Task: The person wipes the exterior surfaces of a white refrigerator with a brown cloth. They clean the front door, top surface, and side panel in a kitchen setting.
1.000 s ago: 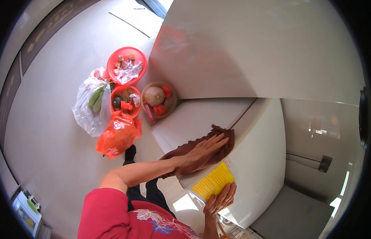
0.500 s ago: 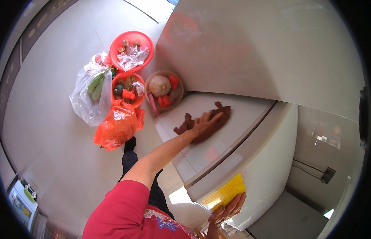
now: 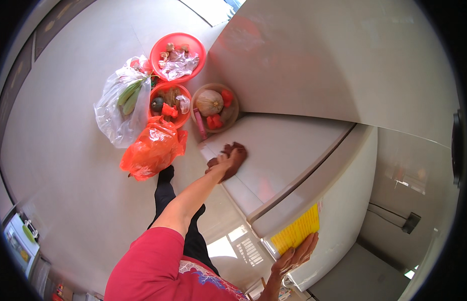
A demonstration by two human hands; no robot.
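My left hand [image 3: 221,164] is closed on a bunched brown cloth [image 3: 237,156], pressed to the left edge of a white appliance's flat top [image 3: 288,150]. Motion smears the hand a little, and the cloth covers some fingers. Lower right, my right hand [image 3: 298,253] lies with fingers stretched out against the appliance's curved front [image 3: 339,215]. It is beside a yellow label [image 3: 296,230] there, and the fingers overlap the label's lower edge.
A tan basket [image 3: 235,118] with a pumpkin [image 3: 210,103] stands beyond the top's far corner. Two red basins [image 3: 202,47] of produce, a clear bag [image 3: 110,120] with green vegetables and an orange bag [image 3: 153,150] are on the floor. A tall pale panel [image 3: 313,60] borders the top.
My left hand has drawn the cloth leftward across the top to its left edge, and the cloth is more bunched. My right hand stays by the yellow label. The view has shifted slightly.
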